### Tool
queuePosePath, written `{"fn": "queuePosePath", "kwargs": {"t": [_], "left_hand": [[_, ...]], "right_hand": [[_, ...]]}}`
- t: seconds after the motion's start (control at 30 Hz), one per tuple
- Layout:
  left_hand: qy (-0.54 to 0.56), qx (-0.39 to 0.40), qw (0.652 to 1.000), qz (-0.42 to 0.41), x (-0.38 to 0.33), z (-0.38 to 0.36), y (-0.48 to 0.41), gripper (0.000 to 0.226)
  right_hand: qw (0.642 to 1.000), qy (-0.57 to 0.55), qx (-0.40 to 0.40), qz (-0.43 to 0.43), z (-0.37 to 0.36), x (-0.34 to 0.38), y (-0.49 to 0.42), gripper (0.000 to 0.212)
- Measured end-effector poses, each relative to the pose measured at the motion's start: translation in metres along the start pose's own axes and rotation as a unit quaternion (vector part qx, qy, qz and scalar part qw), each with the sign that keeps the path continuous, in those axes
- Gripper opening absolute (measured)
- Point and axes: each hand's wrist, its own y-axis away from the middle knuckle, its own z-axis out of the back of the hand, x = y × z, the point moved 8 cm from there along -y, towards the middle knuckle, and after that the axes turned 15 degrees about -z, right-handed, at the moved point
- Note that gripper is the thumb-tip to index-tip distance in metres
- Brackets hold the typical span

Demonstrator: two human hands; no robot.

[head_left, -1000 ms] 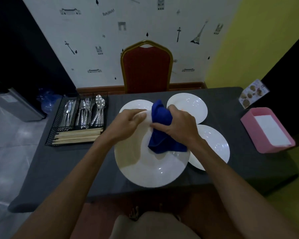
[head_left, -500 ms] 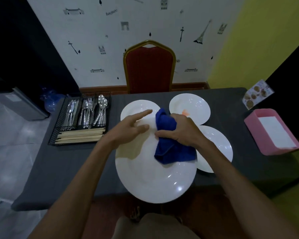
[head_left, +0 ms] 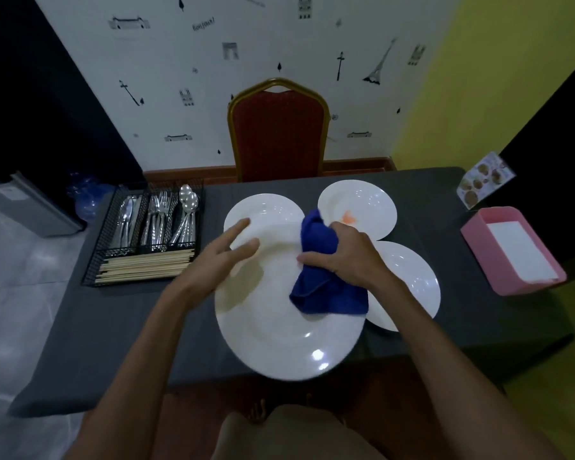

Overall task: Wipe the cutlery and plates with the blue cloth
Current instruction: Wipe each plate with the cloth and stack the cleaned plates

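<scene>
The hands are apart: the left hand (head_left: 224, 258), left of centre, is spread with straight fingers over the upper left rim of the large plate (head_left: 279, 340) and holds nothing; blur hides whether it touches. The right hand (head_left: 351, 257), at centre, is clamped round the bunched blue cloth (head_left: 327, 288). The cloth's long axis runs up and down the frame: its narrow end points up between the two far plates, and its wider end fans out on the large plate's right half.

At the far left of the bench (head_left: 429, 194), a black wire tray (head_left: 95, 260) holds knives, forks and spoons (head_left: 188, 202) with handles toward the bottom, and chopsticks (head_left: 143, 265) lie crosswise. Right of it come the upper left plate (head_left: 266, 209), an upper right plate (head_left: 369, 200) with an orange smear, a right plate (head_left: 412, 280) and a pink box (head_left: 475, 247).
</scene>
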Motion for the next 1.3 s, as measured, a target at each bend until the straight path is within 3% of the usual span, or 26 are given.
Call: {"fn": "queuePosePath", "kwargs": {"t": [0.1,0.2,0.3,0.37,0.43,0.5,0.63,0.7,0.77,0.93,1.03,1.1,1.17,1.23,1.3], "left_hand": [[-0.023,0.114,0.993,0.003,-0.028,-0.020,-0.011,0.038],[-0.062,0.097,0.993,-0.042,-0.039,-0.024,-0.020,0.040],[-0.083,-0.024,0.993,-0.083,-0.037,-0.003,-0.020,0.053],[-0.044,-0.150,0.983,-0.097,-0.032,0.014,-0.012,0.056],[-0.020,-0.215,0.972,-0.096,-0.022,0.018,-0.002,0.057],[-0.010,-0.184,0.979,-0.084,-0.015,0.015,0.001,0.061],[0.007,0.005,1.000,-0.020,-0.008,0.010,-0.009,0.068],[-0.007,0.084,0.996,-0.001,-0.015,-0.004,-0.014,0.057],[-0.008,0.122,0.992,0.005,-0.027,-0.022,-0.016,0.041],[-0.091,0.035,0.993,-0.060,-0.032,-0.016,-0.021,0.042],[-0.074,-0.102,0.989,-0.082,-0.027,0.004,-0.013,0.045],[-0.035,-0.213,0.972,-0.089,-0.021,0.009,0.002,0.046],[0.004,-0.276,0.958,-0.080,-0.011,0.005,0.017,0.048],[0.045,-0.243,0.968,-0.045,0.005,-0.002,0.021,0.053],[0.106,-0.128,0.986,0.009,0.014,-0.004,0.012,0.054]], "right_hand": [[0.992,0.095,0.054,0.058,-0.015,0.032,0.005,0.058],[0.992,0.100,0.013,0.069,-0.008,0.043,0.002,0.061],[0.996,0.052,-0.066,0.036,0.013,0.027,-0.005,0.059],[0.993,-0.036,-0.109,-0.017,0.020,0.007,-0.008,0.056],[0.985,-0.109,-0.117,-0.065,0.014,-0.012,-0.007,0.053],[0.981,-0.149,-0.094,-0.078,0.008,-0.022,-0.008,0.053],[0.996,-0.086,0.029,-0.022,0.002,-0.005,-0.006,0.053],[0.996,0.000,0.091,0.016,-0.005,0.018,0.001,0.052],[0.992,0.060,0.098,0.052,-0.011,0.038,0.006,0.051],[0.995,0.090,-0.018,0.048,0.002,0.038,-0.005,0.063],[0.996,0.034,-0.080,0.005,0.015,0.015,-0.010,0.059],[0.994,-0.046,-0.092,-0.048,0.015,-0.004,-0.013,0.056],[0.987,-0.104,-0.094,-0.084,0.012,-0.016,-0.014,0.055],[0.987,-0.116,-0.072,-0.082,0.013,-0.018,-0.016,0.054],[0.992,-0.108,0.010,-0.059,0.014,-0.010,-0.015,0.053]]}}
